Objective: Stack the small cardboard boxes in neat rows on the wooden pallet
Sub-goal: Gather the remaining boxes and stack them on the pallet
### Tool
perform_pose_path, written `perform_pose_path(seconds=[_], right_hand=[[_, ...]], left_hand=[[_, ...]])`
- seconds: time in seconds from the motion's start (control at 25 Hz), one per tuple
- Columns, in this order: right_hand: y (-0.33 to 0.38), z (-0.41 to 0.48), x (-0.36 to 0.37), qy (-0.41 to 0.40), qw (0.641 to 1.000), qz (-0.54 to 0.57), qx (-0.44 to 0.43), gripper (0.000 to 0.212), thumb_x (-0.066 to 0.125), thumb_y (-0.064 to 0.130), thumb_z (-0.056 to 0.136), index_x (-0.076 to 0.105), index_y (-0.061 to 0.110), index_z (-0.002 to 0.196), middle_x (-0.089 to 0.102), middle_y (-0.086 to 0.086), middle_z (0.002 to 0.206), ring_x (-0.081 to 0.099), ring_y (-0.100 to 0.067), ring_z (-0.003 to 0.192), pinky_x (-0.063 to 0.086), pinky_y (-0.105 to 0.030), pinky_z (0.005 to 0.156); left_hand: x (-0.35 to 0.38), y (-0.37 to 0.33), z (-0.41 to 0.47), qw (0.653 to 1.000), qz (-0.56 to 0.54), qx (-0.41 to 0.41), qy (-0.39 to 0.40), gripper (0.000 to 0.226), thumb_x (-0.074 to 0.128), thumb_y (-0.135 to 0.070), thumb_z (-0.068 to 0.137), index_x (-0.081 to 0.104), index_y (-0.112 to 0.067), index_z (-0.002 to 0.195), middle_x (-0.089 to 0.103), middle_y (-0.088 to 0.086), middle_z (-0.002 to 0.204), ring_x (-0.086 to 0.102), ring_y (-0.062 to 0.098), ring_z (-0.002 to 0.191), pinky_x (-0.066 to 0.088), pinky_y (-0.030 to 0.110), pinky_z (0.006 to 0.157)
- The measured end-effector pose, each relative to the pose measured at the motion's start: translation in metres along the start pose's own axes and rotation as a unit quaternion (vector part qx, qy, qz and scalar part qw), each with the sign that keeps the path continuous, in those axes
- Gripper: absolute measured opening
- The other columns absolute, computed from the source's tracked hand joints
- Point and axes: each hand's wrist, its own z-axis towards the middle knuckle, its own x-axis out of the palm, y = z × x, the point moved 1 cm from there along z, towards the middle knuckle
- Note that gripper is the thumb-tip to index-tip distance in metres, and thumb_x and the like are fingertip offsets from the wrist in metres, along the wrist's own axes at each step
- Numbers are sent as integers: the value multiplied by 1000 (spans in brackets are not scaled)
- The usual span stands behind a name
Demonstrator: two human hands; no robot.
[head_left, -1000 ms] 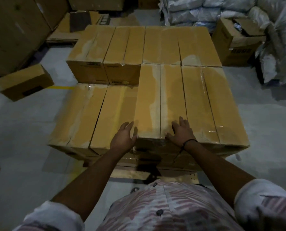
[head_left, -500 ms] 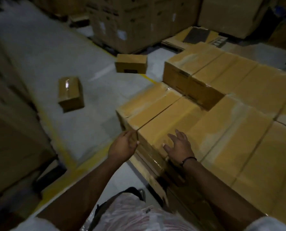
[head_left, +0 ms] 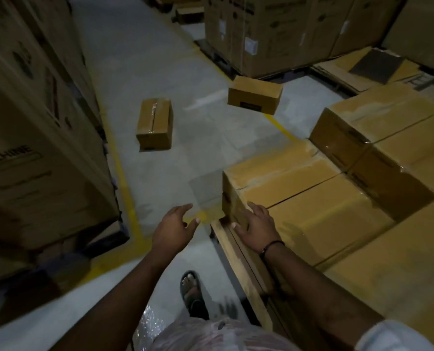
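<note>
Taped brown cardboard boxes lie in tight rows on the wooden pallet at the right, with a higher layer behind them. My right hand rests flat against the near corner of the front-left stacked box, fingers spread, holding nothing. My left hand hovers open over the floor just left of the pallet corner. Two loose small boxes sit on the grey floor: one with its taped seam up, another farther back, near a yellow line.
Tall printed cartons wall the left side along a yellow floor line. More large cartons stand at the back, with flattened cardboard beside them. My sandalled foot is on the floor by the pallet.
My view has swung left from the pallet toward the aisle. Both hands have slid off the box tops; the left hand is now off the stack, over the floor, and the right at the corner box.
</note>
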Motion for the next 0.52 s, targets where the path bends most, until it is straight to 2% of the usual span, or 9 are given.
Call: perform_pose_path(seconds=[0.36, 0.52], right_hand=[[141, 201, 24, -9, 998, 1, -66, 61, 55, 55, 95, 49, 24, 148, 35, -5, 160, 25, -28, 147, 26, -42, 119], [174, 268, 28, -4, 997, 20, -79, 58, 56, 55, 95, 51, 25, 145, 37, -4, 158, 26, -27, 145, 29, -44, 117]], left_hand=[[-85, 81, 156, 999, -1, -33, -17, 57, 61, -53, 96, 52, -29, 146, 56, -2, 144, 70, 11, 90, 57, 34, 82], [-107, 100, 215, 1000, -12, -28, -4, 56, 60, -55, 96, 51, -31, 146, 54, -5, 145, 70, 9, 91, 56, 34, 83]])
